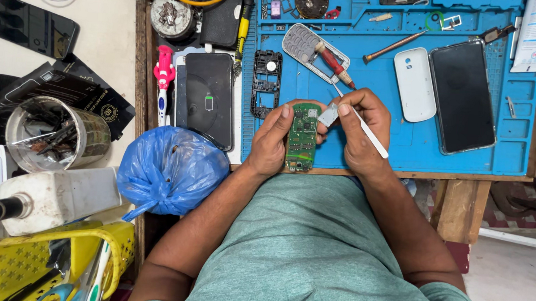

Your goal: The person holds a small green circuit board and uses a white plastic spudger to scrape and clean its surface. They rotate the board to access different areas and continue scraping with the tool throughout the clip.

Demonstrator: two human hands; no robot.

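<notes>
Left hand [270,141] grip clasps green phone circuit board [301,138] over blue repair mat [404,149] at worktop edge; right hand [361,128] pinches white tweezers [362,126] and small metal shield [328,115]. Step: board component work, likely. Next move needs steady, precise tip placement.

A wooden workbench [457,205] fills the middle, topped by a blue repair mat [408,85]. Left of the bench, a pale surface [102,29]; below its right corner, light floor [514,289]. Bright, even light.

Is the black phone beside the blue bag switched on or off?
On: the black phone shows a small lit battery icon mid-screen.
</notes>
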